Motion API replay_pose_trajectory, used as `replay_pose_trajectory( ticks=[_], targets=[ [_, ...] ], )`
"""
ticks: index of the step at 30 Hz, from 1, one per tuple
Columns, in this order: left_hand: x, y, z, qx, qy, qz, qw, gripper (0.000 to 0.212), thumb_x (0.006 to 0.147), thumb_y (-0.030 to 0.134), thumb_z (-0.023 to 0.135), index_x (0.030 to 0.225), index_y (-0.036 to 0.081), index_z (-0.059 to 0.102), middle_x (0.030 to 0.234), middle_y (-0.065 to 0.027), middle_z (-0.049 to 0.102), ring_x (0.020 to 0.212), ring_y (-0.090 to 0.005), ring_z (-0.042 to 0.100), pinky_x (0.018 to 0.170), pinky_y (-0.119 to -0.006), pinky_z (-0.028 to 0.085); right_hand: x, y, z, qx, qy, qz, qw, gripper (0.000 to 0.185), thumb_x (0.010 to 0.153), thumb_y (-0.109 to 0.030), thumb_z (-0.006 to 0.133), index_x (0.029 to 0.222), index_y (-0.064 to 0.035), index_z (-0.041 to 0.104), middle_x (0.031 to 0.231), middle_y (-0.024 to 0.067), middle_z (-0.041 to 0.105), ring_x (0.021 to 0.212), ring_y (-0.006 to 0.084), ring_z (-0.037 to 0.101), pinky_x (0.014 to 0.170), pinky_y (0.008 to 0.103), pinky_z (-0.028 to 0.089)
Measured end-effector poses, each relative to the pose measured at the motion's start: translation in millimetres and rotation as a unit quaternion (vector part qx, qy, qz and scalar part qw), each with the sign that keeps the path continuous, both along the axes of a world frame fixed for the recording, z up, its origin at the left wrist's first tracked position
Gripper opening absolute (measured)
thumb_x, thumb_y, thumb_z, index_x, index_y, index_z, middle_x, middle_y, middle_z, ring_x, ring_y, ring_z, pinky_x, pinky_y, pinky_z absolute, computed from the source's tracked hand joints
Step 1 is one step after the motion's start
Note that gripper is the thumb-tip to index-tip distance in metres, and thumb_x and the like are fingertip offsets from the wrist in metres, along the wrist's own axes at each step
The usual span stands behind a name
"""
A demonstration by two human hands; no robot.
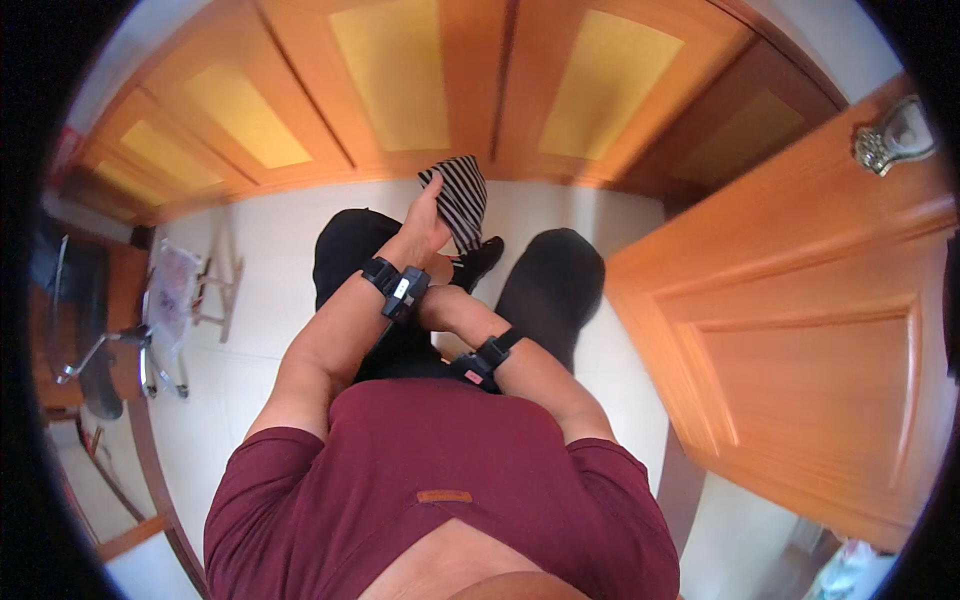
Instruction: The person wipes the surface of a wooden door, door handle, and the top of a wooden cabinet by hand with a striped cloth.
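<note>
My left hand reaches forward between my knees, with its thumb pressed on a black-and-white striped cloth. The cloth hangs from this hand, above the floor and near a black shoe. Close behind, my right hand is bent inward beside the left wrist. Its fingers are mostly hidden, so whether it holds anything cannot be told. Black bands with small devices are strapped on both of my forearms. My knees, in black trousers, are spread on either side of the hands.
Wooden cabinet doors with yellow panels stand ahead. A wooden door with an ornate metal handle is at the right. On the left are a chair with a chromed base and a small folding wooden stand on the pale floor.
</note>
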State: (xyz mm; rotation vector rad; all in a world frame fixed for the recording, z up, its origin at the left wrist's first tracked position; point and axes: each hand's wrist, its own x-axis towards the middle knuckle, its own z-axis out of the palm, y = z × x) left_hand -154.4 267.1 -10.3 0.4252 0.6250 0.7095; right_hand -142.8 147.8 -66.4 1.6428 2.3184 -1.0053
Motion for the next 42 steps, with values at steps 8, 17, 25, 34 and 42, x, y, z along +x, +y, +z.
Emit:
replay_pose_trajectory(
  ticks=[8, 17, 25, 34, 42],
  targets=[
    [-5, 74, 18, -0.087, -0.086, 0.093, 0.988, 0.035, 0.100, 0.034, 0.043, 0.113, 0.006, 0.059, 0.109, -0.0123, 0.065, 0.097, -0.0311, 0.061, 0.087, -0.050, 0.049, 19, -17, 43, 0.029, 0.090, -0.043, 0.995, 0.038, 0.085, -0.022, 0.059, 0.118, -0.0038, 0.058, 0.105, 0.0220, 0.065, 0.100, 0.0382, 0.061, 0.085, 0.0454, 0.049],
    [22, 137, 31, -0.052, 0.048, 0.023, 0.997, 0.031, 0.097, 0.031, 0.045, 0.105, 0.007, 0.064, 0.092, -0.0105, 0.068, 0.082, -0.0275, 0.063, 0.070, -0.046, 0.051, 42, 20, 141, 0.042, 0.024, -0.029, 0.998, 0.040, 0.087, -0.021, 0.060, 0.121, -0.0031, 0.054, 0.110, 0.0211, 0.062, 0.103, 0.0381, 0.059, 0.088, 0.0453, 0.047],
    [10, 95, 31, 0.093, 0.055, -0.026, 0.994, 0.025, 0.094, 0.029, 0.050, 0.100, 0.007, 0.063, 0.084, -0.0073, 0.063, 0.078, -0.0223, 0.060, 0.065, -0.040, 0.048, 70, 48, 187, 0.103, -0.025, 0.037, 0.994, 0.042, 0.083, -0.016, 0.063, 0.122, -0.0036, 0.054, 0.109, 0.0210, 0.062, 0.100, 0.0393, 0.058, 0.086, 0.0457, 0.047],
    [-17, 80, 53, 0.216, 0.075, -0.180, 0.957, 0.023, 0.093, 0.027, 0.056, 0.096, 0.006, 0.064, 0.086, -0.0030, 0.063, 0.072, -0.0110, 0.057, 0.061, -0.030, 0.046, 39, 84, 251, 0.080, 0.339, 0.150, 0.926, 0.037, 0.075, 0.000, 0.063, 0.112, -0.0015, 0.063, 0.105, 0.0170, 0.066, 0.096, 0.0343, 0.063, 0.086, 0.0388, 0.048],
    [5, 97, 11, 0.325, 0.161, -0.127, 0.923, 0.020, 0.093, 0.028, 0.055, 0.090, 0.010, 0.063, 0.076, 0.0023, 0.058, 0.063, -0.0103, 0.048, 0.056, -0.028, 0.042, 34, 58, 267, 0.115, 0.742, 0.071, 0.656, 0.027, 0.097, -0.028, 0.037, 0.102, -0.0075, 0.054, 0.101, 0.0122, 0.059, 0.080, 0.0268, 0.057, 0.072, 0.0404, 0.045]
  ],
)
